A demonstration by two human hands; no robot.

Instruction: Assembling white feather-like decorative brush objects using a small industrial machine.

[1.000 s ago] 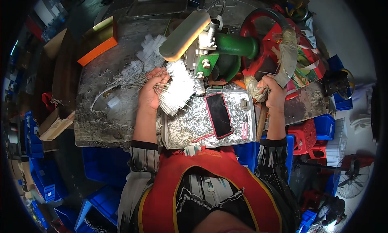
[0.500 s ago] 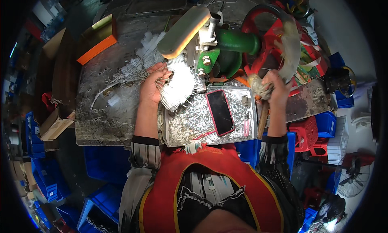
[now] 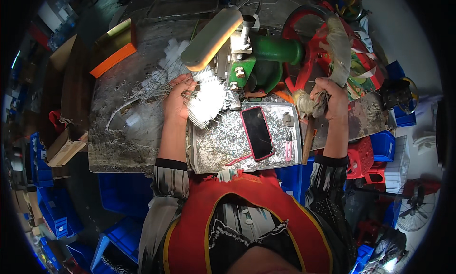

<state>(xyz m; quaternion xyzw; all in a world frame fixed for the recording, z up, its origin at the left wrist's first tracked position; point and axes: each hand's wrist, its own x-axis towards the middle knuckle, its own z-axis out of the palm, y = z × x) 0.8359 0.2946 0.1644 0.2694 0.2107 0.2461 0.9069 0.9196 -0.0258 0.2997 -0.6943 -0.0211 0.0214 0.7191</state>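
Observation:
My left hand [image 3: 177, 101] is closed around thin wire stems beside a green press [image 3: 274, 48]. White bristle pieces [image 3: 207, 102] with wire ends fan out from its fingers, brightly lit; exactly how they meet the press is hidden by the glare and lamp. On the other side, my right hand [image 3: 334, 98] grips a cloth-wrapped handle [image 3: 304, 104] low on the press's handwheel [image 3: 311, 55], whose rim is partly red and partly wrapped in pale material. An elongated work lamp [image 3: 211, 40] hangs over the bristles and covers part of the press.
Just in front of me, a shallow tray [image 3: 213, 155] of silvery wire scraps holds a phone [image 3: 258, 133] and pink-handled small tools [image 3: 288, 149]. White pieces and loose wires lie at left on the worn table [image 3: 114, 150], near an orange box [image 3: 113, 60]. Blue bins stand below.
My right hand has shifted a little to the right with its wrist turned, and the handwheel has rotated slightly. The left hand and the white bristles have barely moved.

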